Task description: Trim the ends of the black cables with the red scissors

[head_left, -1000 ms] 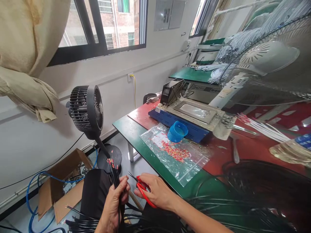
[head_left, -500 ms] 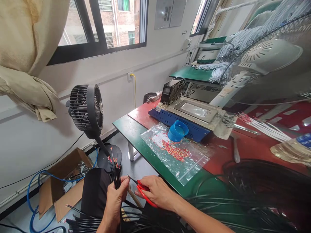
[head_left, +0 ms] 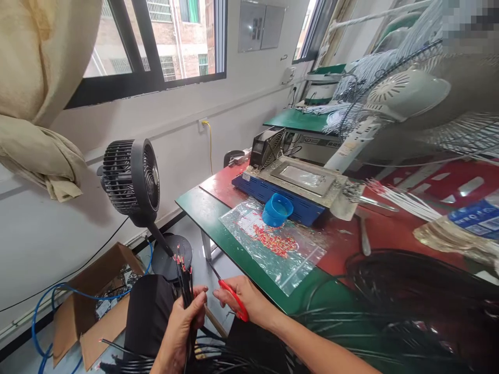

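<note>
My left hand (head_left: 186, 318) is wrapped round a bundle of black cables (head_left: 184, 283), whose stripped red and pale ends point upward. Just to its right, my right hand (head_left: 244, 300) holds red-handled scissors (head_left: 234, 297), blades pointing up and to the left, apart from the cables. The two hands are a small gap apart. More black cables (head_left: 132, 358) lie below, across the lap. On the table, a clear plastic bag (head_left: 300, 275) bears small red and yellow bits (head_left: 276, 241) and a blue cup (head_left: 277, 210).
A blue-sided hot plate device (head_left: 273, 192) stands on the red and green table (head_left: 193, 202). Black cable coils (head_left: 413, 291) lie at right. A black fan (head_left: 132, 179) and an open cardboard box (head_left: 78, 317) stand at left.
The scissors have turned more upright and moved away from my left hand, and my right hand has shifted slightly right. The whole view has shifted a little.
</note>
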Motion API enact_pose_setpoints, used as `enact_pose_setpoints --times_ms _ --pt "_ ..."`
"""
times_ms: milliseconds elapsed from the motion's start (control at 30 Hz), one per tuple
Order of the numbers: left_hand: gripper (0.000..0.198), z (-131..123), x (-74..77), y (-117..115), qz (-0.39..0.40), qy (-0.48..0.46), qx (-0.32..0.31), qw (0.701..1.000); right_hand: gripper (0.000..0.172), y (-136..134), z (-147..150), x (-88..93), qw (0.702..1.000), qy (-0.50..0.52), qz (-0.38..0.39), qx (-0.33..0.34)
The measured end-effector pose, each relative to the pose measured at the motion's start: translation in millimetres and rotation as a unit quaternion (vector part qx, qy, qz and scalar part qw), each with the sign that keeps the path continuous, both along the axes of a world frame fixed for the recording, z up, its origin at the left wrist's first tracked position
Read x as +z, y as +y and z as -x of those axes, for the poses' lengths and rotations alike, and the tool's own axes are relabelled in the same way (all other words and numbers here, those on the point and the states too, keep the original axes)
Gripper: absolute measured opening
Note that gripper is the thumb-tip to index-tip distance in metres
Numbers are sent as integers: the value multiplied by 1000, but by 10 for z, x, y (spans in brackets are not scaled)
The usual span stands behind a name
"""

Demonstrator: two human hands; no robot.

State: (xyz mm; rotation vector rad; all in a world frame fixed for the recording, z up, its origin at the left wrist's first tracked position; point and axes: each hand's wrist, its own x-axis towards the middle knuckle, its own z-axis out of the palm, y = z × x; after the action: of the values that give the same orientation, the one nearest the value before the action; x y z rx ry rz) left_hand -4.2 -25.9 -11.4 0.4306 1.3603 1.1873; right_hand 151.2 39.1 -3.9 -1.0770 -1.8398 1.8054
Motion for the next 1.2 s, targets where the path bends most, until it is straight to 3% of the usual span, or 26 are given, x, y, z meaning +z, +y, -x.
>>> enact_pose_setpoints --times_ms 100,233,567,867,1200 --pt "39 -27 3 -21 -5 -7 -37 999 44 -11 38 3 986 92 137 -23" --pt "30 -72 35 -34 -6 10 -63 998 45 -39 58 1 973 132 190 -22" --pt "24 -128 51 -60 -18 -105 -44 993 48 -77 64 25 964 157 215 -3" --pt "28 -144 107 -44 -26 -56 -84 995 54 -57 49 39 950 186 252 -2" --pt "32 -101 -23 -16 -48 -87 -121 988 44 -46 18 67 940 178 288 46"
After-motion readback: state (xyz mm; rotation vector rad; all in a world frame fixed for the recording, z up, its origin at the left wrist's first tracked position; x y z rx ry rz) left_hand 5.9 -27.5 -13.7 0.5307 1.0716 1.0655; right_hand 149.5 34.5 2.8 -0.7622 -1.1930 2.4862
